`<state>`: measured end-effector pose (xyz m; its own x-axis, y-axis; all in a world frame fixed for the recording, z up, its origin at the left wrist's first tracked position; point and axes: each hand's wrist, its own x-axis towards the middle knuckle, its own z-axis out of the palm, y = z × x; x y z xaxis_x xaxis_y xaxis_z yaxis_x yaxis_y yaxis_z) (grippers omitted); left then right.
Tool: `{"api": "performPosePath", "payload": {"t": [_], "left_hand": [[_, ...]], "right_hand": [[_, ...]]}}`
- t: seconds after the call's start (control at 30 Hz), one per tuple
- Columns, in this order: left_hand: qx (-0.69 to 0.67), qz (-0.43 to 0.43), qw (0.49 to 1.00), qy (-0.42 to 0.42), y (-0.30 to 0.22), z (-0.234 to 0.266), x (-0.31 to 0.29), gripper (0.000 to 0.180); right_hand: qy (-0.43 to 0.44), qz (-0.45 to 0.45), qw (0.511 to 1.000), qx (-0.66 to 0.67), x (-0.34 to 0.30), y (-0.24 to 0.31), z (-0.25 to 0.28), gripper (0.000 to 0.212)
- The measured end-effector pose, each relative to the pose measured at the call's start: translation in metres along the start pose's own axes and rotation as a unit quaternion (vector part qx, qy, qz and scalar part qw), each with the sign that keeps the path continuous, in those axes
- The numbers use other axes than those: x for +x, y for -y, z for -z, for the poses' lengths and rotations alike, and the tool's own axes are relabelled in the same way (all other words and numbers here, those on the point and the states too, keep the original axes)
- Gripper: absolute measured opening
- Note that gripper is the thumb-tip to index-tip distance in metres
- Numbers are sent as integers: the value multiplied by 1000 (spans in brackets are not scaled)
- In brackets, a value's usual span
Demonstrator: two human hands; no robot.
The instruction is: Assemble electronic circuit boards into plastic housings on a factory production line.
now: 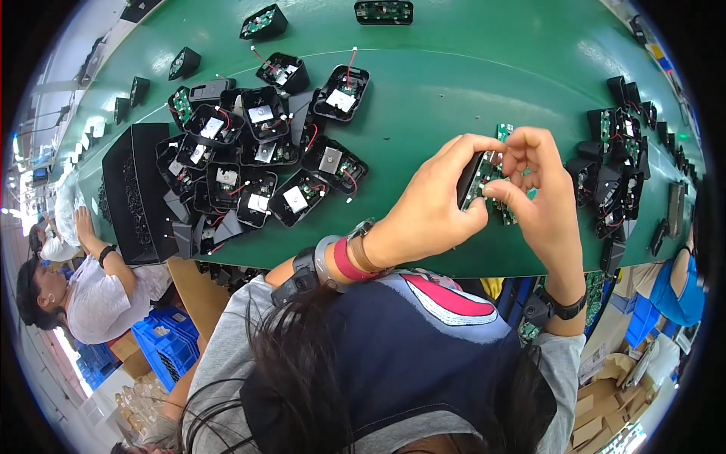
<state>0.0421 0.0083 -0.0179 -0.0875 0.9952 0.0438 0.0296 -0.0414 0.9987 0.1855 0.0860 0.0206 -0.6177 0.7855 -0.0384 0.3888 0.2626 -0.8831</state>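
Observation:
My left hand (pixel 435 200) is closed round a small black plastic housing (pixel 466 181), tilted on its side above the table. A green circuit board (pixel 479 180) shows in its open face. The curled fingers and thumb of my right hand (pixel 538 178) meet the board's edge from the right; what exactly the fingertips grip is partly hidden. Behind my hands, more green circuit board (pixel 505 133) shows on the table, mostly covered by the right hand.
Black housings (pixel 261 113) with red wires are piled at left, beside a black bin (pixel 136 193) of small dark parts. More assemblies (pixel 616 163) stand at right on the green table (pixel 423 83). Co-workers sit at left (pixel 98 295) and right (pixel 684 291).

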Motion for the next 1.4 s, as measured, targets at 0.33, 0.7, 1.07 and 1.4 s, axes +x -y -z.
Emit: {"api": "performPosePath", "payload": {"t": [0.33,0.7,1.07,1.4], "left_hand": [[-52,-87,995,-17,11,2,8,68],[-84,61,994,14,2,5,7,67],[-126,70,989,22,3,1,8,64],[-269,145,952,8,10,5,10,48]], "right_hand": [[40,-5,985,167,-11,-13,-2,45],[-15,-6,944,329,-15,-14,-10,11],[-92,-66,972,205,-6,-18,-29,18],[-72,-52,974,207,6,-27,-35,24]]}}
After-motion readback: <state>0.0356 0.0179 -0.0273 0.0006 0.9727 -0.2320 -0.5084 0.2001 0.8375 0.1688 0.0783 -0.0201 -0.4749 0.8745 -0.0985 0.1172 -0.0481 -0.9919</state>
